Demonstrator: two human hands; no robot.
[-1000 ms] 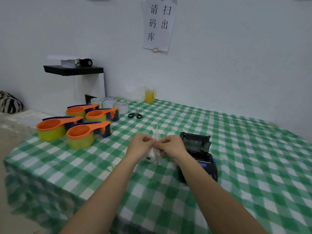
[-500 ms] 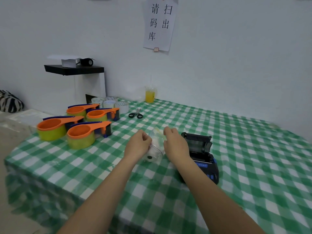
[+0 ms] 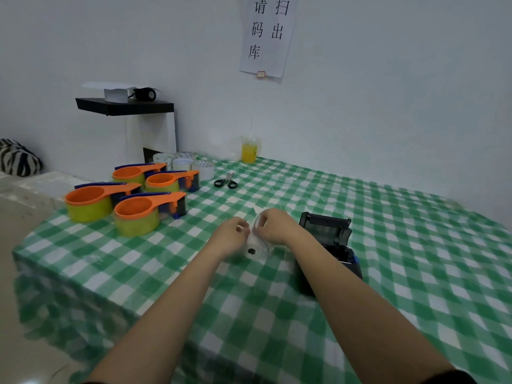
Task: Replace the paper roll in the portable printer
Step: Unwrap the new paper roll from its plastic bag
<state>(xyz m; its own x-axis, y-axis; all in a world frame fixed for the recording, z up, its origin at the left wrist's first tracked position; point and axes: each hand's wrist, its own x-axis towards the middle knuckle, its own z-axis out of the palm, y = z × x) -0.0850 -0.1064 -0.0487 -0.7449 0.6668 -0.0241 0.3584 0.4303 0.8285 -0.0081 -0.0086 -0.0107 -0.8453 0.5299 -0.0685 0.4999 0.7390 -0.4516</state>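
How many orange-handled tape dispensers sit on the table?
4, clustered at the table's left: back left, back right, front left, front right. None seems hidden.

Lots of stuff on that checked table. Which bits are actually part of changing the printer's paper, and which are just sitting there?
In use:
- paper roll in its clear wrapper, pinched by the left hand and right hand
- printer, lid open

Lying about:
- four orange tape dispensers
- tape rolls
- scissors
- cup of yellow drink
- wall sign
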